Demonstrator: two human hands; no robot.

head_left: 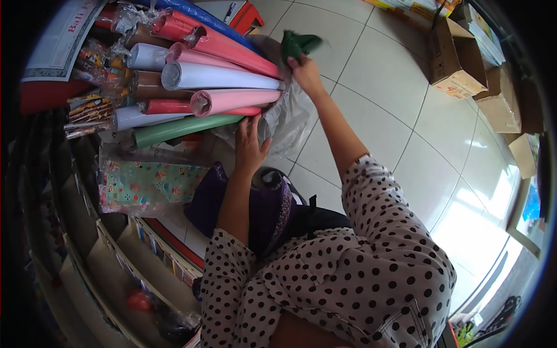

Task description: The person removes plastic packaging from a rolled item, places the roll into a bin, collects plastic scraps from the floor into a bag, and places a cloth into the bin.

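My right hand (303,66) grips a dark green cloth (299,45), whose right edge is smeared by motion, above the tiled floor. My left hand (250,145) has its fingers apart and touches the lower ends of the rolls. Closest to it lie a green paper roll (185,129) and a red roll (168,107). Above these are a pink roll (238,101), a white roll (223,78) and a coral-red roll (243,53), several of them in clear plastic. A crumpled clear plastic bag (293,124) surrounds the ends of the rolls.
Tiered shelves (110,243) stand at the lower left. A patterned green packet (151,184) lies beside my knee. Open cardboard boxes (455,61) line the right side of the tiled floor (383,110). A blue roll (203,20) and a red box (246,17) are at the top.
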